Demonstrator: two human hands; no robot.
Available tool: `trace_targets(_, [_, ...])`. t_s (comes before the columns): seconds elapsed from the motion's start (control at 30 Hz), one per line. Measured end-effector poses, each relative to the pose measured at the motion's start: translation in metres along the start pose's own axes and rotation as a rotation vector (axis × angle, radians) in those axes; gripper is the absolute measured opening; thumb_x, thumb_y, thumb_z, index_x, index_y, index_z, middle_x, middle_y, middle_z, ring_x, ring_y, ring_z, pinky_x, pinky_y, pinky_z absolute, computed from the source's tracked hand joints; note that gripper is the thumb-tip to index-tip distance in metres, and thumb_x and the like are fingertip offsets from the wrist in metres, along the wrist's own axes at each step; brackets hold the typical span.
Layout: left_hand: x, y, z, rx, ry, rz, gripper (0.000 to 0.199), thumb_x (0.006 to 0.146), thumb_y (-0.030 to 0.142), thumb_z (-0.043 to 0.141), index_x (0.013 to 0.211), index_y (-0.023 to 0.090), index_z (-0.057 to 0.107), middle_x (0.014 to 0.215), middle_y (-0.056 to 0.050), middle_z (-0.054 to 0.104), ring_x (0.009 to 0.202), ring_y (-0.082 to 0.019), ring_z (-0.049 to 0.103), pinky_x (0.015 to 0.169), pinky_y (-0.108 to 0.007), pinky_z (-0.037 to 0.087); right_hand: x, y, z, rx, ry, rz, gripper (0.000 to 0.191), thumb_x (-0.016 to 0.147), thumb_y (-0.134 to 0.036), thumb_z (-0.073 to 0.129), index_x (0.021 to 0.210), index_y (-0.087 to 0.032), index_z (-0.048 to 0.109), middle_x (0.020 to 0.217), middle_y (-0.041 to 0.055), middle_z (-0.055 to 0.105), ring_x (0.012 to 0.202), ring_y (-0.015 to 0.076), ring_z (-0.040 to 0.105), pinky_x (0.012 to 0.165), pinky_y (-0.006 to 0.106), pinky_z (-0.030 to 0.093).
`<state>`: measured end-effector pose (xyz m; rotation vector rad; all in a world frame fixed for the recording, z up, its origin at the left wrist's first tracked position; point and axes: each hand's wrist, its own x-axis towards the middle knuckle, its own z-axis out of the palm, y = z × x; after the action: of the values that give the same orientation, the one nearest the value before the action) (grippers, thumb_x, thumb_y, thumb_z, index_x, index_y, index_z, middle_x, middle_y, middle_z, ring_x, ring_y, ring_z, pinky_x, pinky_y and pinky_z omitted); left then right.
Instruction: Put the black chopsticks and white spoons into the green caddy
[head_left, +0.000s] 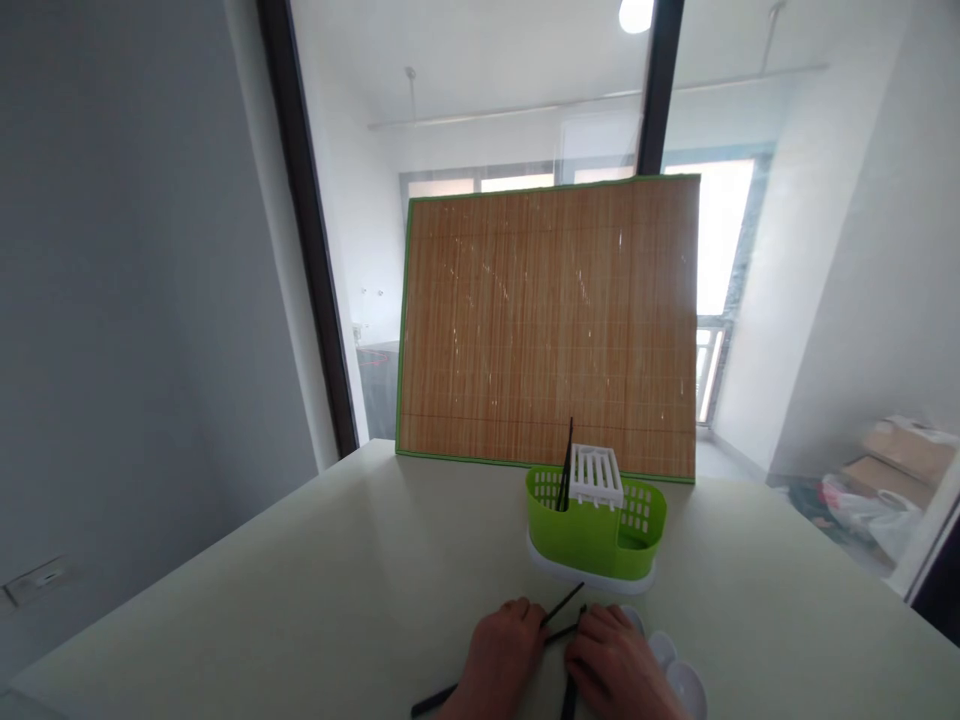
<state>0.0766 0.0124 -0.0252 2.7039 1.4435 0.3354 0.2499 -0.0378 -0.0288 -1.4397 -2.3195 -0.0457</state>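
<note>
My left hand [502, 645] is closed around a black chopstick [562, 604] low over the table; the chopstick's thick end sticks out at the lower left of the wrist. Close beside it, my right hand [609, 652] has its fingers curled over another black chopstick [570, 696], which points toward me. A short dark length of chopstick [561, 634] shows between the two hands, and I cannot tell which hand has it. Just beyond stands a green cutlery holder [589, 540] with a white slotted rack [596, 472] on top. Dark chopsticks [566, 468] stand upright in its left compartment.
Several white rounded pieces, perhaps spoons [686, 688], lie right of my right hand. A bamboo mat [547, 330] with green edging stands upright behind the holder on the pale table [337, 590]. Beyond are glass panels, with boxes and bags [892, 490] on the floor at right.
</note>
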Motion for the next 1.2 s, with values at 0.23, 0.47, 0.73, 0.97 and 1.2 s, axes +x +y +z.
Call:
trace_targets(0.23, [-0.002,0.0,-0.005,-0.001,-0.033,0.065,0.013,0.085,0.027,0.052,0.094,0.021,0.059,0.096,-0.003,0.063,0.088,-0.02,0.059,0.074,-0.029,0.047,0.0,0.003,0.003,-0.017,-0.005,0.012,0.01,0.082,-0.018,0.054,0.073,-0.022,0.058,0.079,-0.0017,0.059,0.082,0.017,0.051,0.073,0.03,0.03])
trace_targets(0.47, [0.001,-0.002,-0.006,0.04,0.039,0.054,0.012,0.083,0.016,0.051,0.091,0.019,0.06,0.093,-0.004,0.064,0.087,-0.021,0.06,0.071,-0.03,0.047,0.0,0.005,0.002,-0.04,-0.016,0.035,0.008,0.082,-0.018,0.055,0.076,-0.022,0.058,0.082,-0.0009,0.06,0.084,0.0172,0.052,0.074,0.03,0.031])
trace_targets(0.73, [-0.003,0.0,-0.06,-0.405,0.464,0.081,0.013,0.09,0.028,0.046,0.091,0.021,0.056,0.08,0.0,0.064,0.073,-0.015,0.059,0.068,-0.024,0.044,0.0,0.005,-0.002,0.021,0.001,0.032,0.01,0.08,-0.019,0.056,0.086,-0.024,0.061,0.083,-0.0005,0.062,0.084,0.0188,0.053,0.077,0.032,0.032])
trace_targets(0.97, [-0.001,0.028,-0.083,-0.88,0.487,0.142,0.012,0.088,0.03,0.048,0.09,0.02,0.055,0.078,0.0,0.064,0.07,-0.011,0.06,0.065,-0.019,0.047,0.003,-0.005,-0.007,0.219,0.018,0.055,0.048,0.069,-0.024,0.065,0.115,-0.02,0.055,0.08,0.0011,0.064,0.081,0.0218,0.055,0.076,0.033,0.038])
trace_targets(1.2, [-0.003,0.029,-0.065,-1.033,0.443,0.108,0.01,0.087,0.029,0.05,0.089,0.02,0.056,0.079,0.0,0.066,0.071,-0.011,0.061,0.066,-0.019,0.049,0.004,-0.007,0.007,0.28,0.046,0.029,0.027,0.069,-0.017,0.062,0.096,-0.02,0.061,0.075,0.0004,0.064,0.076,0.0195,0.057,0.07,0.03,0.039])
